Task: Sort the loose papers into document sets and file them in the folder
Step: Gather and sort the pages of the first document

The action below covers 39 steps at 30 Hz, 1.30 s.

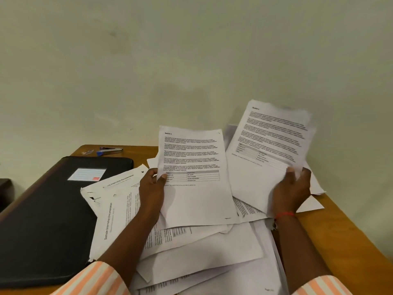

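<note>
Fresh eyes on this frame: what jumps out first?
Two printed pages are held up over the table: the left hand pinches one sheet at centre, the right hand grips a second sheet tilted to the right. Under them sprawls a messy pile of loose papers, and a closed black folder lies to its left, with a stapler beyond it by the wall.

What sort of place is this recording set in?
Probably an office or study: a wooden desk against a plain wall, strewn with printed papers, with a black folder and stapler. The left hand grips the left page, the right hand the right page.
</note>
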{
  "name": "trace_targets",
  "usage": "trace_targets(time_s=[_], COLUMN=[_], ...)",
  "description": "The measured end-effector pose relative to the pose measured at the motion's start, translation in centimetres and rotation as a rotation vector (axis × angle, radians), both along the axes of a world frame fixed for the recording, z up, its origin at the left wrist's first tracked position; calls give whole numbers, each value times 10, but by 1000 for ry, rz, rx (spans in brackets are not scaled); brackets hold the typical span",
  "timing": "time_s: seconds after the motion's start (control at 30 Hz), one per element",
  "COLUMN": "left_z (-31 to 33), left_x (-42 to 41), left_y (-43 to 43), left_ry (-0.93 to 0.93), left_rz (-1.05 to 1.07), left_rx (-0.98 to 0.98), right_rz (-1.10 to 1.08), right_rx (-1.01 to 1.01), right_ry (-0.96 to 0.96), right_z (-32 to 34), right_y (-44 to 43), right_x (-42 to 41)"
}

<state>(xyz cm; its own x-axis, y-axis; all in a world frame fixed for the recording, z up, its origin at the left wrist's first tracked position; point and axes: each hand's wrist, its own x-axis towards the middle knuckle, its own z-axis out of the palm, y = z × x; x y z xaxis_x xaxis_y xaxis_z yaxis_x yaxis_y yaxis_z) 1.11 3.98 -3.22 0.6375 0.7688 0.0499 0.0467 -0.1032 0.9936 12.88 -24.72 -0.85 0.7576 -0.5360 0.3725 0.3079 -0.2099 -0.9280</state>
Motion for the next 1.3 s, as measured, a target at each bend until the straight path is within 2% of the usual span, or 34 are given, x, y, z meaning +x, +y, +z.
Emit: trace_targets(time_s=[0.33,0.47,0.57,0.63,0.73,0.83,1.03,1.3], left_z=[-2,-2,-2,-2,-5,-3,1,0], left_x=[1,-2,-2,-2,-1,-2,-4,-5], left_y=[5,4,3,1,1,-2,-8,-5], left_ry=[13,11,32,42,-8,-62,-96,-68], left_rz=[6,5,4,-3,-39,-70,-90,-87], left_rx=[11,6,24,37,-9,-68,-58,-63], right_rz=[-82,-168,-196,-91,247,343,315,365], right_rx=[91,225,323,229,-161,-480,-549,-502], right_ry=[-192,-273,-237,-127,34,-12,-39,-35], right_z=[1,5,5,6,-3,-20,-19,-20], right_y=[-4,-3,1,10,35,55,61,63], right_x=[5,1,2,-2,-16,-28,-29,-29])
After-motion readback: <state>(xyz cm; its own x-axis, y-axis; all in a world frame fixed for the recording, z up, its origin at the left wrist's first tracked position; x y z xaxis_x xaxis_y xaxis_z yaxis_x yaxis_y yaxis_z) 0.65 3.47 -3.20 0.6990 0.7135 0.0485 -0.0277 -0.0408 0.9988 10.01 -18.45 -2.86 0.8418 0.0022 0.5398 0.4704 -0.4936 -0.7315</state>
